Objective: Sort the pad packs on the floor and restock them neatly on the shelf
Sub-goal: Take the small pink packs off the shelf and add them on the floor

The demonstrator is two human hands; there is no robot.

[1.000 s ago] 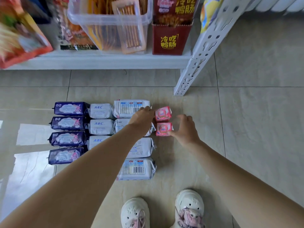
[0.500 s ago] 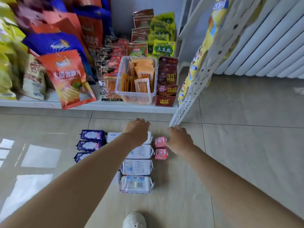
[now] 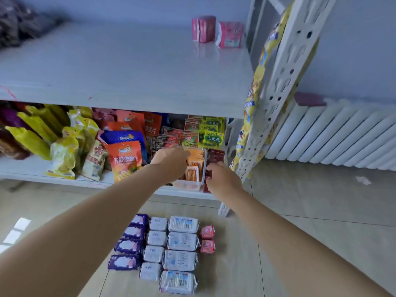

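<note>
Pad packs lie in neat columns on the floor tiles: several purple packs, several small white packs, several larger white packs and two small pink packs. Two more pink packs stand at the back right of the wide white upper shelf. Both my hands are raised above the floor packs, in front of the lower shelf. My left hand and my right hand show their backs with fingers loosely curled, and neither holds a pack.
The lower shelf is crowded with snack bags, a clear tub of sticks and a red box. A white perforated shelf post with hanging yellow packets leans at right. A white radiator lines the right wall.
My head has tilted up, bringing the upper shelf into view. Both hands have lifted away from the pink packs on the floor, empty, up to the lower shelf's height.
</note>
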